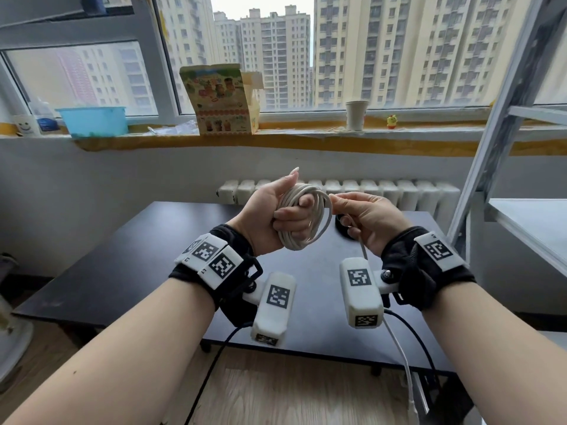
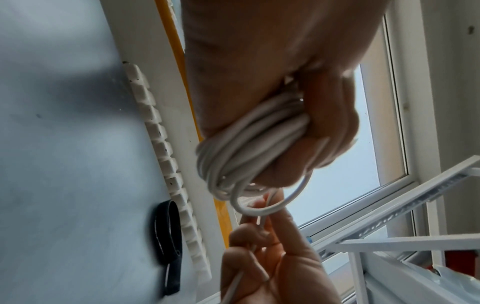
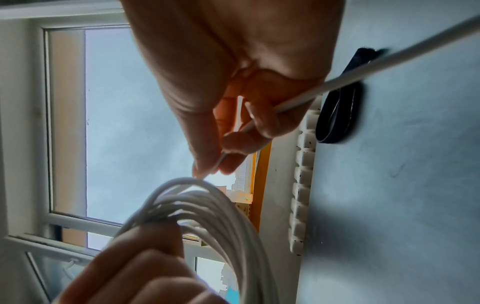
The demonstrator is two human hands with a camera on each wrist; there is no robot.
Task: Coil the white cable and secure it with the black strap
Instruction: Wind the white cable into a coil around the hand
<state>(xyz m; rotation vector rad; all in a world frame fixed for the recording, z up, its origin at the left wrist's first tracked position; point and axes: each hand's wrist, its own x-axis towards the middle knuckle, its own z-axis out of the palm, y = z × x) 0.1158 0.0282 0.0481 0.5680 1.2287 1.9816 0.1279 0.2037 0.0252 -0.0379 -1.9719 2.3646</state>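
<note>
My left hand (image 1: 276, 214) grips a coil of white cable (image 1: 319, 216) of several loops, held up above the dark table (image 1: 153, 259); the thumb points up. The coil (image 2: 241, 148) sits bunched under the curled fingers in the left wrist view. My right hand (image 1: 362, 216) pinches the free run of cable (image 3: 337, 82) just right of the coil (image 3: 213, 207), and the loose end (image 1: 402, 360) hangs down past the table's front edge. The black strap (image 1: 342, 227) lies on the table behind the right hand, looped, also seen as strap (image 2: 168, 240) and strap (image 3: 337, 115).
A white radiator (image 1: 337, 191) runs behind the table. The windowsill holds a printed carton (image 1: 221, 99), a blue tub (image 1: 92, 121), a paper cup (image 1: 356, 115) and a small yellow figure (image 1: 391, 121). A metal shelf frame (image 1: 506, 124) stands at the right.
</note>
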